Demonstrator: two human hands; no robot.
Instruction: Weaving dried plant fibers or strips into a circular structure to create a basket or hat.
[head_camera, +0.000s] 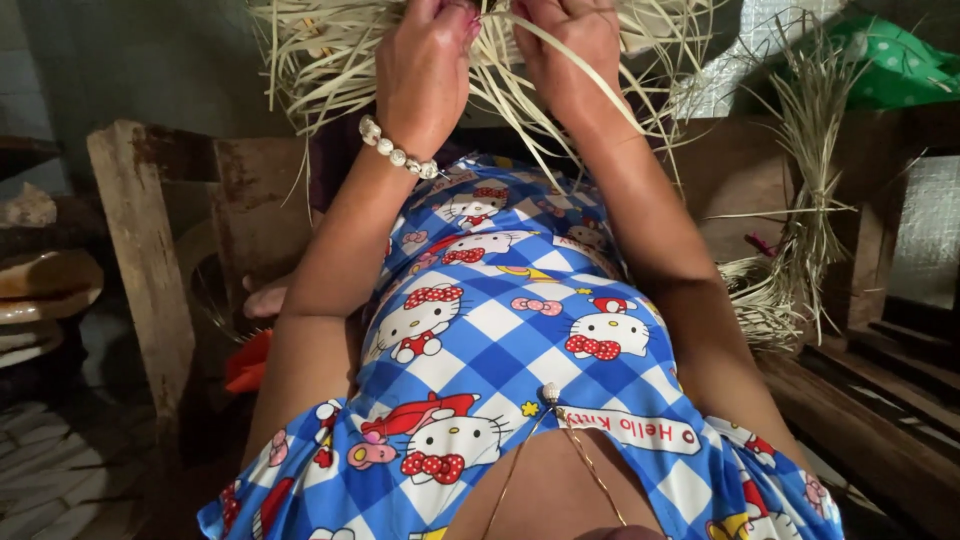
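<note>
Looking down, closest to me is my blue checked dress (500, 350) with the cartoon cat print, and a thin gold chain (560, 450) is hanging at my chest. Both my forearms are stretching straight out away from me, side by side.

Next out, the bead bracelet (398, 150) is sitting on my left wrist. Just past it my left hand (425, 60) is curling over with the fingers pressed together, gripping into the pale straw weaving (330, 50). My right hand (565, 50) is right beside it, almost touching, fingers also closing down on the strips. I can't tell exactly which strip each one is pinching, since the fingertips are running off the top edge.

The weaving is lying straight ahead of both hands, at the far end of my reach, fanning out to the left and right. One long strip (590, 85) is slanting back across my right wrist toward me. Neither hand is really nearer, they're level.

Further right, a loose straw bundle (800, 200) is hanging by the wooden frame (150, 260).
</note>
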